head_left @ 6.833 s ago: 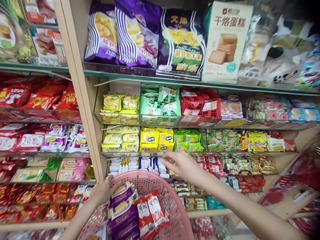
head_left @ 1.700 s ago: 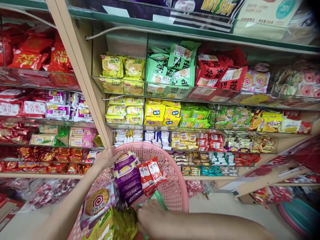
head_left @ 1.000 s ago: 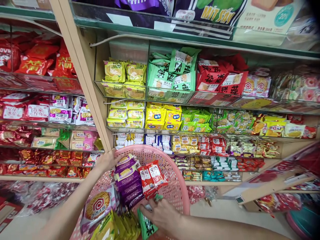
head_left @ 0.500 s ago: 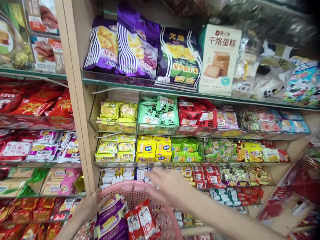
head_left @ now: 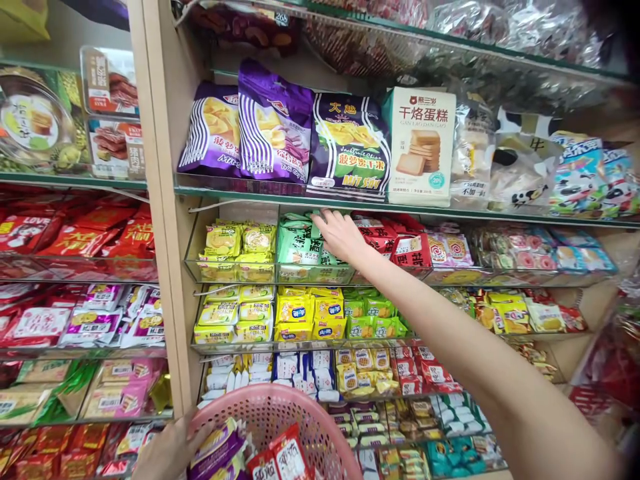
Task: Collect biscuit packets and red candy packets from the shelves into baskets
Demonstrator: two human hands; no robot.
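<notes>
A pink perforated basket (head_left: pixel 280 400) is at the bottom centre, with purple packets (head_left: pixel 220 453) and red-and-white packets (head_left: pixel 287 457) inside. My left hand (head_left: pixel 167 448) grips its left rim, thumb towards the inside. Higher up, my right hand (head_left: pixel 340 235) reaches into the shelf bin of mint-green packets (head_left: pixel 296 243), its fingertips on the packets at the bin's upper right. Those fingers are bent down and together; whether a packet is between them is hidden. Red packets (head_left: pixel 413 248) lie just right of this hand.
Yellow packets (head_left: pixel 223 241) fill the bin on the left. Above runs a glass shelf edge (head_left: pixel 300 200) with purple chip bags (head_left: pixel 275 127) and a cream box (head_left: pixel 423 147). A wooden upright (head_left: pixel 163 267) divides the shelves.
My right hand has moved up from just above the basket to the mint-green packets. The view has shifted, so the shelves and basket sit lower. My left hand stays at the basket rim.
</notes>
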